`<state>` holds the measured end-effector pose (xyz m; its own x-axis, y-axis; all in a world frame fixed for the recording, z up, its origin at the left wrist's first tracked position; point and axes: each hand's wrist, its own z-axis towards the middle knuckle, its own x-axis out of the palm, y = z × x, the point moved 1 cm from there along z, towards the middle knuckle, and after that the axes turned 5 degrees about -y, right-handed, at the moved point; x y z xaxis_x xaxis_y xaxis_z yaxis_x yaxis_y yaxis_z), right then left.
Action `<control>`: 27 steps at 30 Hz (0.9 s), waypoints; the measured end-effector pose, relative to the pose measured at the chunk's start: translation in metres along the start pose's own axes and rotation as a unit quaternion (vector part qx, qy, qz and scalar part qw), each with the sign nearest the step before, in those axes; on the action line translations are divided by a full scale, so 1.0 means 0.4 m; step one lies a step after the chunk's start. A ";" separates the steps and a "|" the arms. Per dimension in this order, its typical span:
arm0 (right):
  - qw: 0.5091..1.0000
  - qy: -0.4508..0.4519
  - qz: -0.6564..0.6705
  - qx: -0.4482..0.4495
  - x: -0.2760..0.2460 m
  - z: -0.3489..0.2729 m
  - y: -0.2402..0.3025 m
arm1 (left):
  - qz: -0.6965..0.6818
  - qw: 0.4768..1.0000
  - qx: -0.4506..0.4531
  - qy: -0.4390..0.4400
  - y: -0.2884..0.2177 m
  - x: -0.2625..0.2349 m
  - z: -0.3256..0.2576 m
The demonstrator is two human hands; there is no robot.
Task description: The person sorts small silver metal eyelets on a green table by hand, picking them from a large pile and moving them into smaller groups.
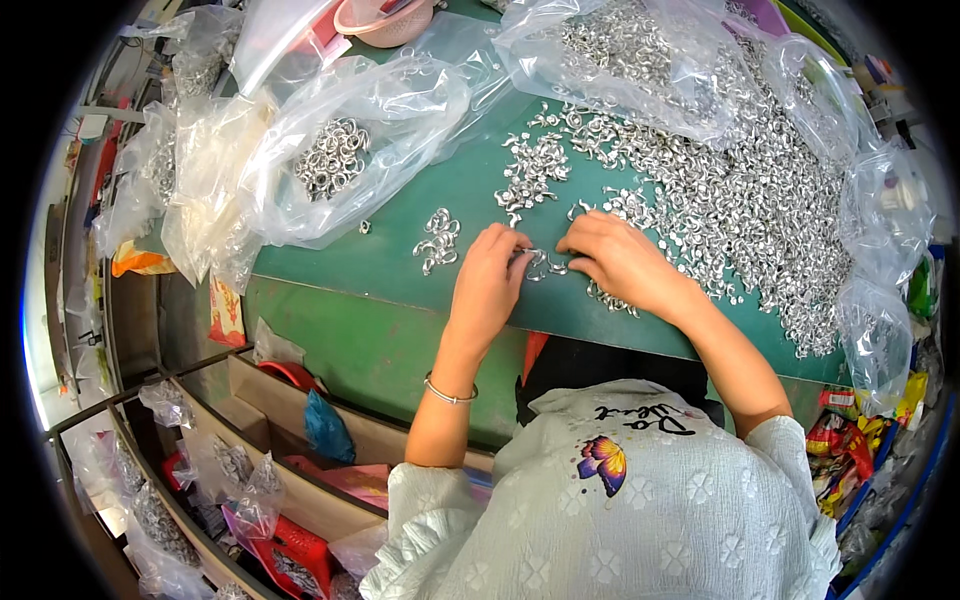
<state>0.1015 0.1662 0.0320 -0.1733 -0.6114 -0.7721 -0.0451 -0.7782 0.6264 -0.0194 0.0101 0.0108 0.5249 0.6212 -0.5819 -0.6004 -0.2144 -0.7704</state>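
Observation:
My left hand (488,277) is over the green tabletop near its front edge. Its thumb and forefinger are pinched on a small curved silver metal piece, mostly hidden by the fingertips. A few loose silver pieces (541,265) lie between my two hands. My right hand (622,262) is just right of them, fingers bent, thumb and forefinger apart, with nothing visible between them. Left of my left hand sits a small group of silver pieces (437,241). Beyond my hands lies another cluster (533,170), and a large spread of the same pieces (730,210) covers the table's right side.
A clear plastic bag (400,115) holding silver rings (332,158) lies at the far left. Another clear bag (690,85) rests over the big pile. A pink basket (385,22) stands at the back. Below the table's left edge is an open compartmented drawer (260,400) with bagged parts.

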 end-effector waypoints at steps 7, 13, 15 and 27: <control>0.998 -0.008 0.056 -0.032 0.003 0.003 -0.024 | -0.030 0.991 -0.045 -0.123 -0.039 0.033 -0.002; 0.996 -0.077 0.043 -0.011 0.006 0.009 -0.010 | -0.046 0.991 -0.070 -0.105 -0.044 0.035 -0.018; 0.994 -0.093 0.042 -0.043 0.042 0.012 -0.005 | -0.070 0.988 -0.097 -0.096 -0.051 0.033 -0.019; 0.991 -0.130 0.006 0.025 -0.018 0.005 -0.026 | 0.067 0.996 0.025 -0.056 -0.096 0.104 -0.033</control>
<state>0.1014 0.1791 0.0313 -0.4221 -0.5572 -0.7151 -0.0885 -0.7597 0.6442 0.0336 0.0341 0.0129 0.3697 0.6705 -0.6432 -0.6905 -0.2649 -0.6731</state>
